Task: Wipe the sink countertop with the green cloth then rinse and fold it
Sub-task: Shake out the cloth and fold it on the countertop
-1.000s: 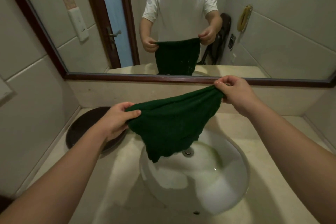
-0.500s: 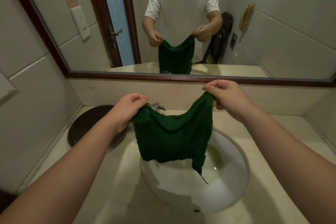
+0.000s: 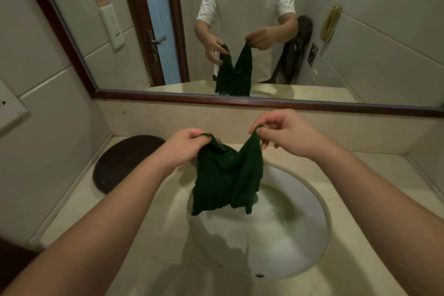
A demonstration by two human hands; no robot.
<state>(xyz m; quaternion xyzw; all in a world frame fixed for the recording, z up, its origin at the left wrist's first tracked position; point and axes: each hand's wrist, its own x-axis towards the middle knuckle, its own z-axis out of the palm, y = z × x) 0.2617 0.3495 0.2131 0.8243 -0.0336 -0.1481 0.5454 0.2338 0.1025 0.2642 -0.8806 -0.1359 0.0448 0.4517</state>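
Observation:
A dark green cloth [image 3: 225, 182] hangs above the back of the white sink basin [image 3: 288, 243], sagging in a V between its two top corners. My left hand [image 3: 185, 149] pinches the left corner. The right corner is pinched between thumb and finger of my right hand [image 3: 281, 132]. The hands are close together, a short gap apart. The beige countertop [image 3: 374, 211] surrounds the basin. The cloth hides most of the tap behind it.
A dark round tray [image 3: 122, 161] lies on the counter at the back left. A wood-framed mirror [image 3: 240, 100] runs along the wall behind the sink and reflects a person holding the cloth. Tiled walls close in on the left and right.
My hands have moved closer together, so the stretched top edge of the cloth has slackened into a deep V. The cloth hangs narrower and longer over the basin.

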